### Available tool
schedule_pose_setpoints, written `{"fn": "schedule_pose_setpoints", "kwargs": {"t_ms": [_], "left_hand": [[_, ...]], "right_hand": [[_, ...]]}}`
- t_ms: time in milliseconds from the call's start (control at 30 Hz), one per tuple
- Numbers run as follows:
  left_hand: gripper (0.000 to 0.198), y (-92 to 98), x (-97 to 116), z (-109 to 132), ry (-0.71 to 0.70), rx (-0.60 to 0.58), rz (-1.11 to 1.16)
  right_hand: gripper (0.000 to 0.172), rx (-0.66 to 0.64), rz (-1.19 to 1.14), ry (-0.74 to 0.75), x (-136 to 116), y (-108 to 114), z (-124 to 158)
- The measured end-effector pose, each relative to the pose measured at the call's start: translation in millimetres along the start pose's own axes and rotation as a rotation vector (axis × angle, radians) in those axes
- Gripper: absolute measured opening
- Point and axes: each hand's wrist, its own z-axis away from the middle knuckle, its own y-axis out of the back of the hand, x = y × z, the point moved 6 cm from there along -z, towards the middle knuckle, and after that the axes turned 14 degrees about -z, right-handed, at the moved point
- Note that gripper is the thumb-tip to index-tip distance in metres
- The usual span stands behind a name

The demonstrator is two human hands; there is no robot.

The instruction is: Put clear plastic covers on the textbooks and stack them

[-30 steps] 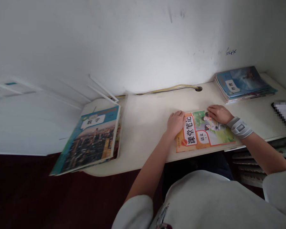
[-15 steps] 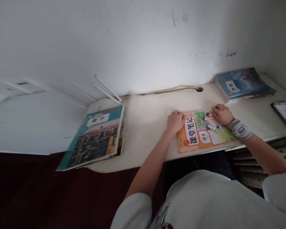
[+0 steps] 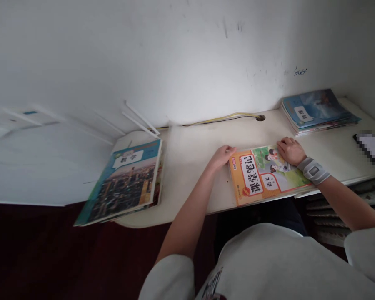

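Observation:
An orange and green Chinese class-notes book lies shut on the white desk, its title turned sideways to me. At its far left corner, my left hand has its fingers drawn together on the edge; the thumb is mostly hidden. My right hand rests on the far edge toward the right, its fingers bent over the cover and hiding part of it. A grey band wraps the right wrist.
Blue-covered books form a stack at the back right. More books lie at the left, overhanging the desk's front edge. A phone lies far right. A yellow cable runs along the wall to a round desk hole.
My left hand has shifted left along the book toward its far corner, uncovering more of the orange cover. The book's near left corner has moved slightly toward me. My right hand stays in place.

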Motion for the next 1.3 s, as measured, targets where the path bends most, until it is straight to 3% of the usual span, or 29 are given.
{"fn": "schedule_pose_setpoints", "kwargs": {"t_ms": [133, 267, 367, 433, 533, 600, 700, 833, 967, 1067, 1167, 1300], "left_hand": [[0.038, -7.1, -11, 33, 0.046, -0.059, 0.161], [0.038, -7.4, -24, 83, 0.137, 0.012, 0.162], [0.026, -11.8, -27, 124, 0.149, 0.029, 0.167], [0.027, -19.0, -26, 146, 0.180, 0.017, 0.361], [0.039, -29.3, -23, 165, 0.255, 0.027, 0.830], [0.040, -34.9, -21, 167, 0.325, -0.006, 1.105], [0.035, -36.5, -21, 161, 0.425, -0.097, 1.301], [0.025, -30.5, -24, 144, 0.456, -0.180, 1.299], [0.022, -30.8, -13, 123, 0.300, -0.315, 1.127], [0.022, -30.4, -4, 111, 0.202, -0.230, 1.034], [0.027, -34.6, 2, 105, 0.227, -0.097, 1.117], [0.037, -48.8, 14, 103, 0.277, -0.106, 1.270]], "right_hand": [[0.041, 0.004, -0.049, -0.012, 2, -3, -1], [0.048, 0.032, -0.146, -0.086, 12, -3, 0], [0.059, 0.031, -0.188, -0.124, 17, 1, 16], [0.059, 0.022, -0.206, -0.124, 17, 4, 35], [0.057, -0.003, -0.243, -0.092, 11, 4, 70], [0.056, -0.003, -0.243, -0.071, 4, 4, 89], [0.055, 0.026, -0.210, -0.079, -4, 3, 103], [0.053, 0.042, -0.135, -0.126, -9, 5, 103], [0.051, 0.044, -0.093, -0.150, -11, 9, 101], [0.050, 0.047, -0.093, -0.162, -12, 11, 101], [0.049, 0.056, -0.119, -0.166, -13, 10, 102], [0.054, 0.094, -0.251, -0.179, -6, 9, 101]]}}
